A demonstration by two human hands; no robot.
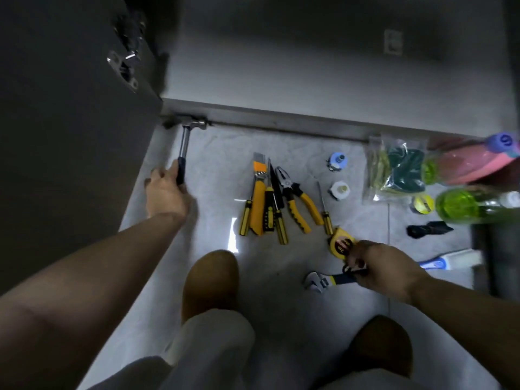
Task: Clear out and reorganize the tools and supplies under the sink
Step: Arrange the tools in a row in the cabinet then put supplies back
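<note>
My left hand [164, 192] grips the dark handle of a steel hammer [185, 142], whose head lies at the cabinet's front edge beside the open door. My right hand [382, 271] holds the black and yellow handle of an adjustable wrench [318, 281] low over the floor. Just above that hand lies a yellow tape measure [339, 243]. Between the hands, yellow-handled screwdrivers [246, 216], a utility knife [258, 204] and pliers [295, 198] lie side by side on the grey tile floor.
The dark cabinet door [70, 108] stands open at the left. Two small rolls [339, 190], a bag of scrub pads [396, 170], green bottles [461, 204], pink items [467, 164], a black piece [429, 228] and a blue-white brush [447, 263] crowd the right. My brown shoes [209, 280] are below.
</note>
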